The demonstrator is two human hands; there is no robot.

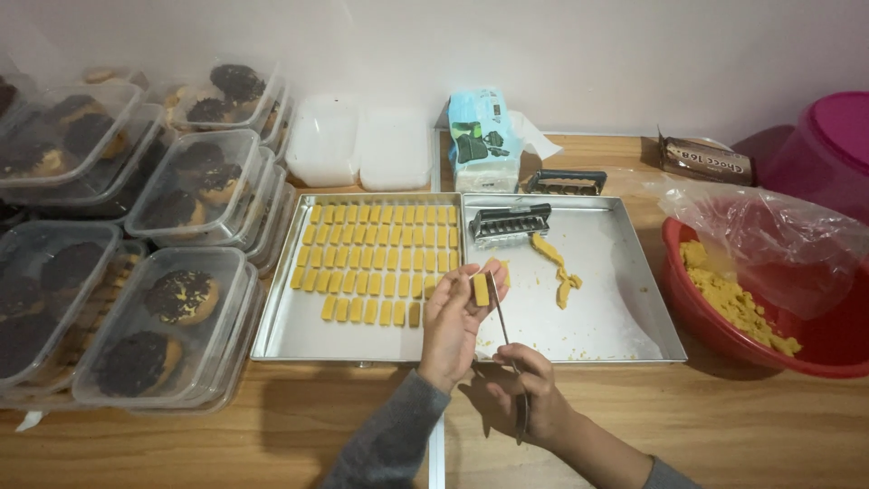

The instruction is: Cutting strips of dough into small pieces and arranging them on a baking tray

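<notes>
My left hand (453, 321) holds a small yellow dough piece (481, 289) between its fingertips, above the seam of two metal trays. My right hand (529, 389) grips a thin metal knife (501, 317) whose blade tip touches that piece. The left tray (281, 330) carries several neat rows of yellow dough rectangles (380, 258). The right tray (625, 308) holds loose dough strips (557, 272) and a dark metal cutter (509, 222) at its far left corner.
Stacked clear plastic boxes of dark-topped pastries (163, 317) fill the left side. White lidded containers (362, 145), a tissue pack (484, 136) and a second cutter (566, 183) stand behind the trays. A red bowl of yellow dough (751, 303) under plastic sits right, beside a pink tub (828, 149).
</notes>
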